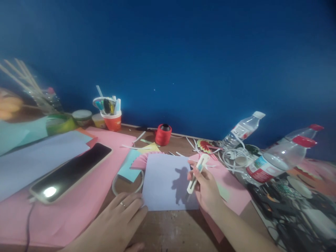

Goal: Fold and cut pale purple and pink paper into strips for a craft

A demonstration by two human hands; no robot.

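A pale lilac square of paper lies on the wooden desk in front of me. My left hand rests flat with fingers stretched, its tips touching the paper's lower left corner; a ring shows on one finger. My right hand is closed around a white utility knife, held upright at the paper's right edge, tip pointing down toward the sheet. A folded pink paper fan peeks out from behind the paper's top left corner.
A phone lies on pink paper at left. An orange cup of pens, a red thread spool, small pots, and paper scraps sit by the blue wall. Plastic bottles and a cable lie at right.
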